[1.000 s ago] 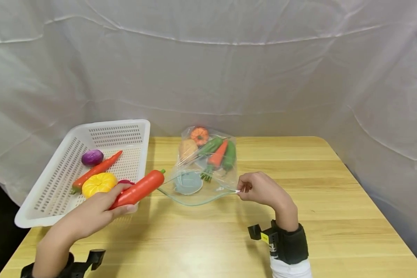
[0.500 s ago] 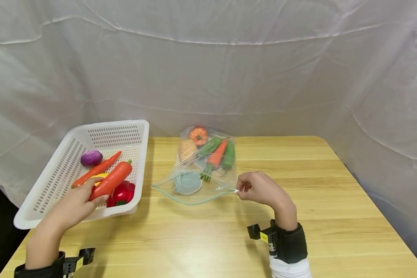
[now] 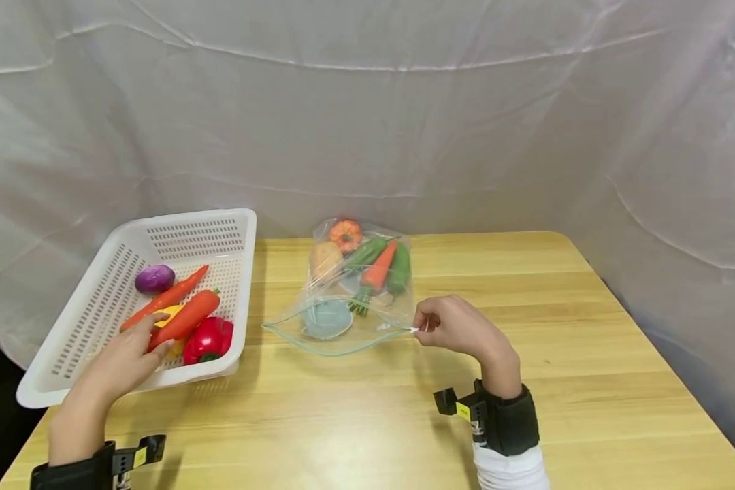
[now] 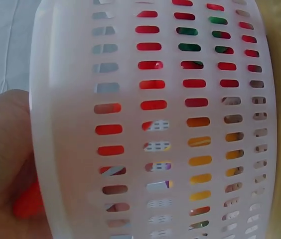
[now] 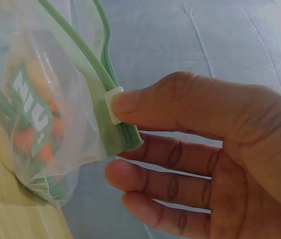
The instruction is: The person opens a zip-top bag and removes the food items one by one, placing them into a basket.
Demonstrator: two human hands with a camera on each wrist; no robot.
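In the head view my left hand (image 3: 116, 364) reaches over the near wall of a white perforated basket (image 3: 252, 272). It grips a thick red vegetable with a small green stem (image 3: 191, 314) low inside, above a yellow pumpkin (image 3: 174, 311) that is mostly covered. The basket wall hides most of this grip in the left wrist view. My right hand (image 3: 456, 327) pinches the white slider (image 5: 113, 104) at the right corner of a clear zip bag (image 3: 337, 352), thumb on the slider. The bag's mouth gapes toward me.
Beside the gripped vegetable lie a red bell pepper (image 3: 209, 340), a slim pointed red-orange vegetable (image 3: 168, 296) and a purple one (image 3: 155, 278). Inside the bag are an orange pumpkin (image 3: 346, 235), a carrot (image 3: 380, 267), green vegetables (image 3: 399, 269) and a tan one (image 3: 324, 260). A pale curtain (image 3: 367, 136) hangs behind the table.
My left hand has carried the red vegetable left from near the bag's mouth and lowered it into the basket. The bag's left mouth corner has spread outward. My right hand keeps its pinch.
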